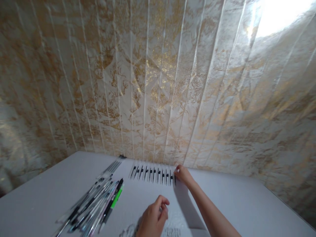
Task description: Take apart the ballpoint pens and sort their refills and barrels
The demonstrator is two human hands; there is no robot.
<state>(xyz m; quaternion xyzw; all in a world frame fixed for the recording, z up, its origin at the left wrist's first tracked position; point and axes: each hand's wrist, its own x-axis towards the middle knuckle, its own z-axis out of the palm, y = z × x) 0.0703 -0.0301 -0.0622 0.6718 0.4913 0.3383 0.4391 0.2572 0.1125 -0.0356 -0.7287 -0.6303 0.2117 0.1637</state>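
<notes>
A row of slim clear pieces with black parts, which look like pen caps, lies side by side near the far edge of the white table. At the row's right end, my right hand has its fingertips closed on one of these pieces, mostly covered by the fingers. My left hand is nearer to me, loosely curled with a gap between thumb and forefinger, and nothing shows in it. To its left lies a pile of pens, mostly clear and black.
A bright green marker-like piece lies along the pile's right side. Several thin clear rods with dark ends extend toward the back edge. Printed clear plastic lies by my left hand. A gold-patterned shiny curtain hangs behind the table.
</notes>
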